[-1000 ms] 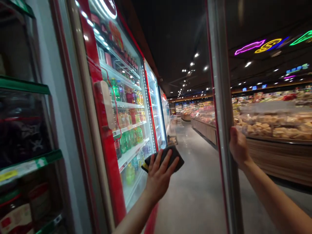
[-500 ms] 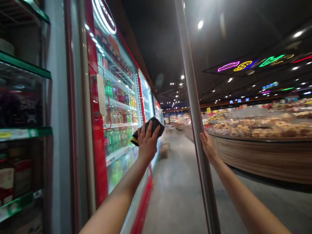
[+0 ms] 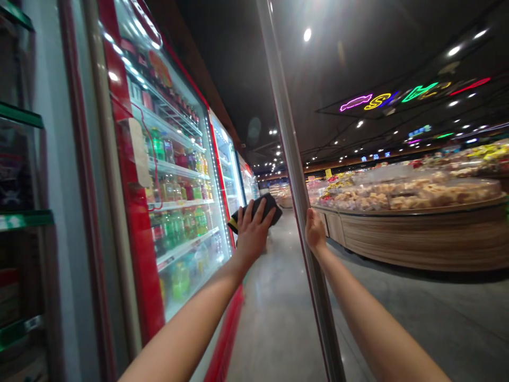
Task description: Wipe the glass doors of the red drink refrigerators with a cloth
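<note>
A dark cloth [image 3: 265,207] with a yellow edge lies under the spread fingers of my left hand [image 3: 252,233], which presses it flat against a clear glass pane. My right hand [image 3: 315,231] grips the metal frame [image 3: 294,175] of that glass door, with its fingers partly hidden behind the frame. Through the pane the aisle and a lit drinks fridge [image 3: 181,204] show. The fridge holds rows of bottles and stands left of my left hand.
Shelves with green edges [image 3: 24,218] stand at the far left. A curved wood-sided display counter [image 3: 417,239] with packaged food is on the right. Grey floor [image 3: 270,318] runs down the aisle between. Neon signs [image 3: 417,93] hang from the dark ceiling.
My left hand and the cloth have shifted slightly right across the pane. The view has turned, so the frame and my right hand appear further left. Both holds are kept.
</note>
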A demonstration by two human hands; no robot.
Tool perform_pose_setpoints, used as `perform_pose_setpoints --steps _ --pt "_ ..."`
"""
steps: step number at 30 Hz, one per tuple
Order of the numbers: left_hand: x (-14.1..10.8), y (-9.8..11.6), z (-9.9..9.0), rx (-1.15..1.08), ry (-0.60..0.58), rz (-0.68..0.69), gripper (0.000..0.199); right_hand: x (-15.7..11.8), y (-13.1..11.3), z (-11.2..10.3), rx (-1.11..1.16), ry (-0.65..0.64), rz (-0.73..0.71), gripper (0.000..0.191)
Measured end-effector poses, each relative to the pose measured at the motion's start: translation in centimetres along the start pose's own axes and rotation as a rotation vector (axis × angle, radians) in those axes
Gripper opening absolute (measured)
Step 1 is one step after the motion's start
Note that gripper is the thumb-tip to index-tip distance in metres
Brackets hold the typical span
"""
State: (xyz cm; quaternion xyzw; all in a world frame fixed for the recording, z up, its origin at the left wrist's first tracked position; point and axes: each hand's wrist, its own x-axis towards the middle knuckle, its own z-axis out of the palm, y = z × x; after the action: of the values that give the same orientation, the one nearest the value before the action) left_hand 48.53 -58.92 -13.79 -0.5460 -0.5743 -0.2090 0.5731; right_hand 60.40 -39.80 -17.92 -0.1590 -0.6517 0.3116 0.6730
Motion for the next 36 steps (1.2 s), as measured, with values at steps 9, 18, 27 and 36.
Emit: perform_pose_setpoints --steps 9,18,27,36 --pt "5.2 3.0 2.2 -0.043 -0.066 0.047 0.059 -0.1 -0.6 0.1 -0.046 0.038 0.053 0.088" --pt "0.9 2.8 2.1 -0.058 -0.186 0.403 0.048 0.1 0.0 0.4 -0.045 0.039 0.049 0.087" --pt "1.4 4.8 2.4 0.046 -0.095 0.149 0.05 -0.1 0.2 0.2 -0.068 0.068 0.012 0.086" --pt "-4.2 3.1 1.6 0.118 -0.054 0.18 0.053 -0.2 0.8 0.2 -0.097 0.09 -0.002 0.09"
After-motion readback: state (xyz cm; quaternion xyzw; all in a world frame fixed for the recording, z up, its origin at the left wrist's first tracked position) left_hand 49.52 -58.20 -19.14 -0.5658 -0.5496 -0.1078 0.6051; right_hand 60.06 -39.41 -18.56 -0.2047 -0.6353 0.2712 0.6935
